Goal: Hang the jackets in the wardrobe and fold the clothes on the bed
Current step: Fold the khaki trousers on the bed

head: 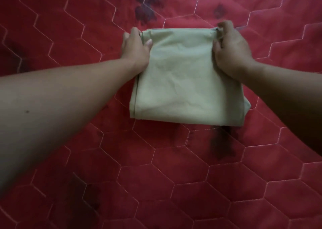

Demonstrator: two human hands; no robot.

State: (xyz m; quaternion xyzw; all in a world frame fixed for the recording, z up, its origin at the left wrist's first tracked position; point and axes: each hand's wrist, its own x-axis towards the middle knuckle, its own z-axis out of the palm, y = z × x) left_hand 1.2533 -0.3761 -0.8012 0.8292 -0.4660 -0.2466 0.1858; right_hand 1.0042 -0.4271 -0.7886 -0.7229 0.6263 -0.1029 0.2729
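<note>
Head view looks down on a red quilted bedspread [174, 167] stitched in hexagons, with a pale green folded garment [183, 82] lying flat near its middle as a compact, nearly square packet. What kind of clothing it is cannot be told from its folded shape. The left hand [135, 49] holds the far left corner, thumb on top of the cloth and fingers wrapped over the edge. The right hand [231, 51] curls round the far right corner, pinching the bunched hem there. This looks like the folding part of the task, with this piece close to finished: the layers sit stacked and the near edge is fairly even. The next move probably calls for either one more fold toward the body or a lift with both hands. Either way, both corners need to travel together so the layers do not slide apart.
</note>
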